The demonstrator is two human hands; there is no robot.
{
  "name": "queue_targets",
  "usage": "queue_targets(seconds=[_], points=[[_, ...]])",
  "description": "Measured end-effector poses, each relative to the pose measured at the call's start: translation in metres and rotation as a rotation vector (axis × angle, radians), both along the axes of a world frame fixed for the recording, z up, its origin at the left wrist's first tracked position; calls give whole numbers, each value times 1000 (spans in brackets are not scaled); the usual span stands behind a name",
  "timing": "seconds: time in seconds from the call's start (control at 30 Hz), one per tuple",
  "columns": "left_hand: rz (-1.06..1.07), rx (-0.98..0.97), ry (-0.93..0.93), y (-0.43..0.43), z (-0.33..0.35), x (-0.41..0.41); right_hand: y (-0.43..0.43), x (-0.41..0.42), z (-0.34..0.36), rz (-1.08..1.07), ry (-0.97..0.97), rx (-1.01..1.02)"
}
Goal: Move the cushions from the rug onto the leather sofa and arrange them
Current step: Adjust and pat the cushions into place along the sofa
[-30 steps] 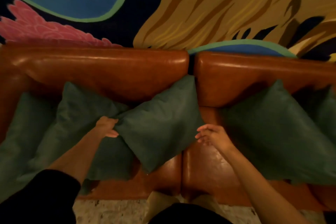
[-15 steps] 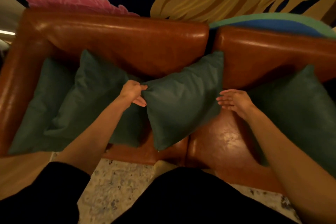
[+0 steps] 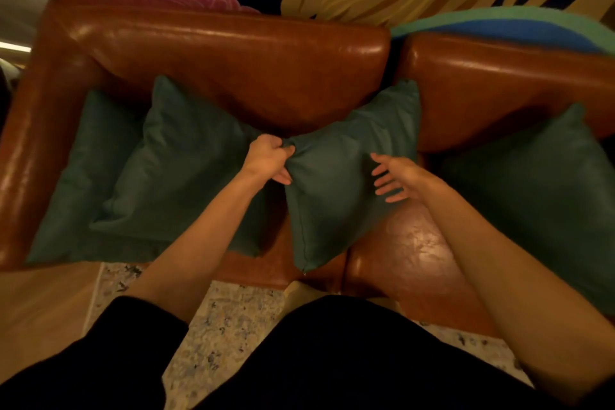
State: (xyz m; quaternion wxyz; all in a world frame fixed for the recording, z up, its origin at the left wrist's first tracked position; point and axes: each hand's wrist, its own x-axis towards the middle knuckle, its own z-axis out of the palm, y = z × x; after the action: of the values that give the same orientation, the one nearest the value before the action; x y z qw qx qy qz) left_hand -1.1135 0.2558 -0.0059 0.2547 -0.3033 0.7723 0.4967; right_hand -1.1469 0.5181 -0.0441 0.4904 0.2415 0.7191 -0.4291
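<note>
Pinching the near-left corner of the middle green cushion (image 3: 342, 183), the left hand (image 3: 268, 160) is gripping its fabric in a closed fist, while the right hand (image 3: 401, 176) is hovering with fingers spread at the cushion's right edge; contact is unclear. That cushion is leaning against the leather sofa (image 3: 253, 73) backrest, over the seam between seats. Two cushions (image 3: 173, 170) are overlapping at far left, another cushion (image 3: 545, 196) is resting right.

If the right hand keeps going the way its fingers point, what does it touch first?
Most likely the middle cushion: the right hand's spread fingers point left at its face, seemingly just short of it; depth is unclear.
</note>
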Motion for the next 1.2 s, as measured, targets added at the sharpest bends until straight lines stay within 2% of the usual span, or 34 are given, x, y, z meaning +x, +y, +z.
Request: queue_targets(seconds=[0.13, 0.2, 0.3, 0.37, 0.4, 0.43, 0.5, 0.53, 0.6, 0.7, 0.8, 0.9, 1.03, 1.1, 1.17, 1.2], points=[[-70, -66, 73, 4, -8, 31, 17, -10, -8, 23, 55, 83], [-104, -104, 104, 6, -10, 45, 24, -19, -9, 94, 137, 195], [-170, -162, 141, 7, -11, 61, 27, -29, -5, 394, 513, 492], [-200, -186, 173, 9, -11, 67, 13, -22, 4, 513, 854, 436], [-209, -193, 192, 10, -10, 68, 3, -16, 4, 606, 955, 370], [-215, -200, 213, 11, -10, 66, -8, -9, 5, 709, 981, 318], [-199, -207, 238, 13, -9, 62, -25, 9, -1, 854, 859, 283], [-174, -204, 234, 14, -9, 59, -27, 15, -3, 859, 797, 292], [-106, -188, 185, 13, -12, 59, -25, 26, -5, 805, 772, 267], [-42, -175, 120, 11, -19, 63, -2, 27, -6, 731, 855, 259], [9, -163, 107, 1, -22, 67, 41, 17, -8, 608, 893, 448], [32, -155, 136, -2, -27, 83, 95, 4, -14, 485, 787, 594], [145, -82, 89, -1, -38, 117, 140, -7, -21, 284, 611, 666], [211, -80, 85, 0, -42, 124, 147, -8, -19, 91, 435, 533], [273, -102, 65, 6, -42, 127, 142, 1, -20, -271, 284, 204], [294, -118, 59, 8, -41, 125, 139, 7, -23, -415, 251, 111]])
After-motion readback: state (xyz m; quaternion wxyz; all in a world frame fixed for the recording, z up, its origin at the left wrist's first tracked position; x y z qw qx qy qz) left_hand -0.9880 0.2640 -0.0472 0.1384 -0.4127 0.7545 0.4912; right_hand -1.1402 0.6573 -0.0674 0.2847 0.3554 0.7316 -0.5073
